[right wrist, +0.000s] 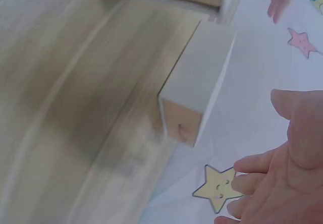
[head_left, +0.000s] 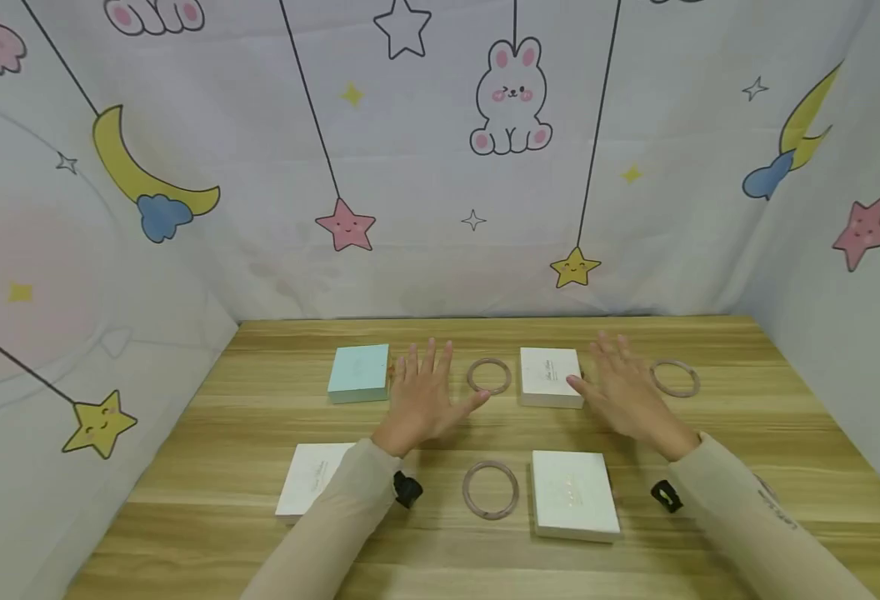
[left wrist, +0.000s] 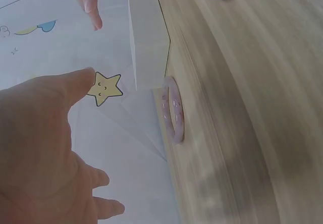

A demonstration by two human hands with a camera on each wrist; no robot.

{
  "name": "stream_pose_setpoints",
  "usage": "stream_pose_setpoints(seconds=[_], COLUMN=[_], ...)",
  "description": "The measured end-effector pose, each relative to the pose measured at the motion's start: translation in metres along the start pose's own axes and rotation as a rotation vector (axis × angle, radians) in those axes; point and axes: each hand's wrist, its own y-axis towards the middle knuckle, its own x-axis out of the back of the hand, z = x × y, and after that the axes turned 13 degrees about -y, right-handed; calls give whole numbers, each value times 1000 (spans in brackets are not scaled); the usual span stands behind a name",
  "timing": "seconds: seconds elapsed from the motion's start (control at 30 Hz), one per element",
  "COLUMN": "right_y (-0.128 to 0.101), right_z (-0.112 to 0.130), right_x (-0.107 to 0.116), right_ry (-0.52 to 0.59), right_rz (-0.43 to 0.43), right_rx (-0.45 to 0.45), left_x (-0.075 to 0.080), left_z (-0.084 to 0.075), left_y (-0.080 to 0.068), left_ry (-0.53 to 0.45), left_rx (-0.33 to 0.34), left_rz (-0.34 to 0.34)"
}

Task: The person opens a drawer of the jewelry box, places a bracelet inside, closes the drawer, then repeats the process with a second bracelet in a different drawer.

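My left hand (head_left: 428, 390) hovers open with fingers spread over the wooden table (head_left: 260, 417), between a light blue box (head_left: 359, 372) and a translucent pinkish bangle (head_left: 488, 376). My right hand (head_left: 622, 385) is also open and spread, between a white box (head_left: 551, 377) and a second bangle (head_left: 675, 377); its thumb tip is at that box's right edge. Neither hand holds anything. The left wrist view shows my open left hand (left wrist: 40, 148) beside the bangle (left wrist: 173, 108) and white box (left wrist: 148, 42). In the right wrist view, my open right hand (right wrist: 282, 178) is near the white box (right wrist: 199, 85).
Nearer to me lie two more white boxes (head_left: 311, 479) (head_left: 575, 493) with a third bangle (head_left: 490, 489) between them. Printed fabric walls (head_left: 440, 167) with stars, moons and a rabbit close in the table at the back and both sides.
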Motion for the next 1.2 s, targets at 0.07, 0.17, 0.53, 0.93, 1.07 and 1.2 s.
stream_pose_setpoints(seconds=[0.07,0.17,0.53,0.93,1.07,1.2], right_y=[1,2,1,0,2,5], right_z=[7,18,48,80,92,105], right_x=[5,10,22,27,30,31], right_ry=[8,7,57,138,159,176], right_rz=[-4,-9,-11,27,40,53], right_rx=[25,58,139,210,245,287], left_x=[3,5,24,42,49,57], left_z=[-1,-2,-8,-1,2,6], left_y=[-1,-3,-14,-35,-42,-49], left_ry=[9,13,53,94,91,93], left_rx=[0,-7,-43,-129,-128,-146], left_rz=[6,4,-13,-52,-53,-32])
